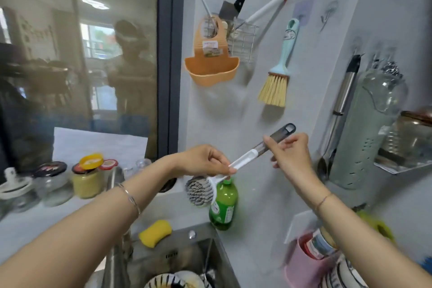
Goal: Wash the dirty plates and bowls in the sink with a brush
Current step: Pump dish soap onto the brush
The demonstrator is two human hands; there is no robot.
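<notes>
Well, the brush (244,158) sits mid-frame, held slantwise above the sink (187,252) by both hands. The left hand (205,159) pinches the white neck just above the bristles, and the right hand (289,154) curls its fingers round the grey end. It looks light, stiff and plastic, likely slick once wet, so the grey grip seems the place to hold it. At the bottom edge the plates (173,282) are cut off; only striped rims show, and I can't count them or spot bowls.
</notes>
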